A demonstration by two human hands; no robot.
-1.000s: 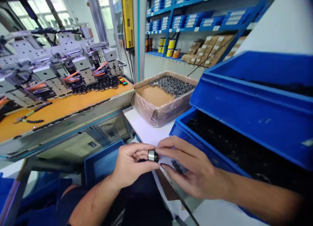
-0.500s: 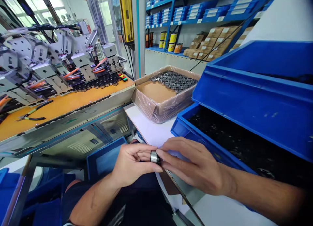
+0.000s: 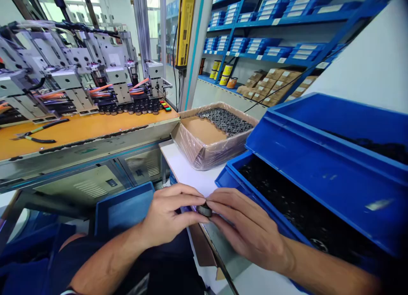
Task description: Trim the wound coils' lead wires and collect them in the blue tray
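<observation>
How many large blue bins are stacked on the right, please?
2: the upper bin is on top, and the lower bin is partly beneath it. More could be hidden below.

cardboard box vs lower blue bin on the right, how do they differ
The cardboard box is brown with clear plastic around it; the lower blue bin is uncovered blue. The box's contents look neatly packed, the bin's jumbled. Both hold many small dark pieces.
</observation>
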